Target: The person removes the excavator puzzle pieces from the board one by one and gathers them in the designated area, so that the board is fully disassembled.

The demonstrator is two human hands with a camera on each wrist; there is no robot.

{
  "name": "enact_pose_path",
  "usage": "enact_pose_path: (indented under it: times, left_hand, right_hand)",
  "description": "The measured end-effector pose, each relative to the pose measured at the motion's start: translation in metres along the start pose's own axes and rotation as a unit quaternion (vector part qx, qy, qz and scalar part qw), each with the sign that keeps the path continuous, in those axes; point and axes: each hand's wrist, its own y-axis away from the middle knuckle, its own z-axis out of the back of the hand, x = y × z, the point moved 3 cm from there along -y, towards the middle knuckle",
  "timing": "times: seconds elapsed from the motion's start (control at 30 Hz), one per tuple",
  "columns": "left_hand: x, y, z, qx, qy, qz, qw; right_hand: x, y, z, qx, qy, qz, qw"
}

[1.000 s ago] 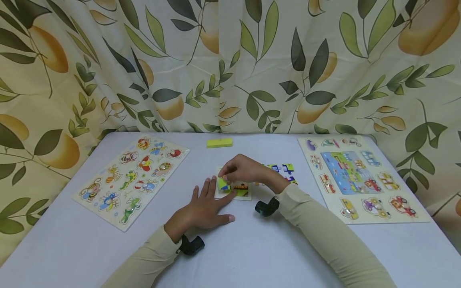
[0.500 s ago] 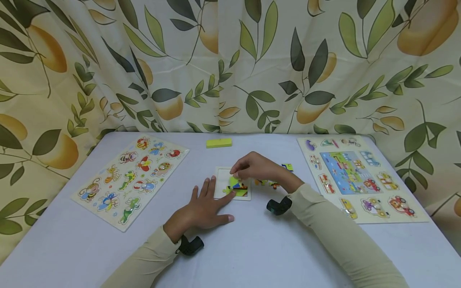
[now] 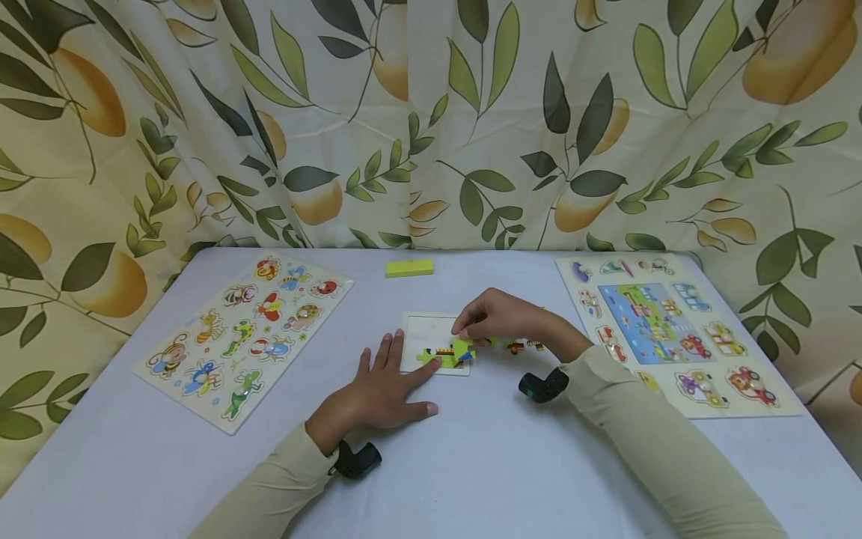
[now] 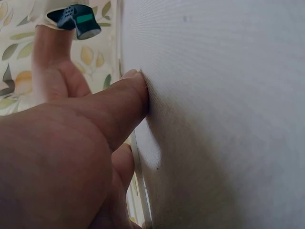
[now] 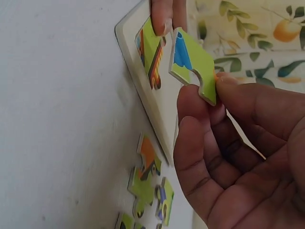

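Note:
My right hand (image 3: pixel 505 314) pinches a green jigsaw puzzle piece (image 5: pixel 202 62) with a blue shape on it, between thumb and fingers. The piece is held tilted over the right side of a small white puzzle tray (image 3: pixel 419 325). Inside the tray, along its near edge, lies a green puzzle piece (image 5: pixel 152 45) with a red and yellow band. My left hand (image 3: pixel 380 393) lies spread on the table at the tray's near left corner, its index fingertip on the piece in the tray. In the left wrist view, the left thumb (image 4: pixel 121 102) rests on the cloth.
Several loose puzzle pieces (image 5: pixel 143 191) lie right of the tray, partly hidden by the right arm. An insect puzzle board (image 3: pixel 229 314) is at the left, a vehicle puzzle board (image 3: pixel 734 389) at the right. A yellow-green block (image 3: pixel 409 268) sits at the back.
My right hand has carried the pinched puzzle piece rightward, from the tray's left side to its right side, and the piece has turned. The left hand stays in place.

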Motion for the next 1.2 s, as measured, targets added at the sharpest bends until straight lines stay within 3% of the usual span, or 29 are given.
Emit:
enact_pose_path:
  times: [0.5,0.9,1.2]
  left_hand:
    - [-0.002,0.001,-0.001,-0.003,0.003,0.001,1.0000]
    - [-0.002,0.002,0.001,-0.007,0.007,-0.003,0.9999]
    - [-0.004,0.002,0.001,-0.014,0.020,-0.010,0.9997]
  right_hand:
    - [-0.012,0.019,0.012,0.000,0.012,-0.008,0.9999]
    - [-0.022,0.029,0.008,0.010,0.009,-0.026,0.9996]
    - [-0.023,0.026,0.005,0.014,0.046,0.011,0.9988]
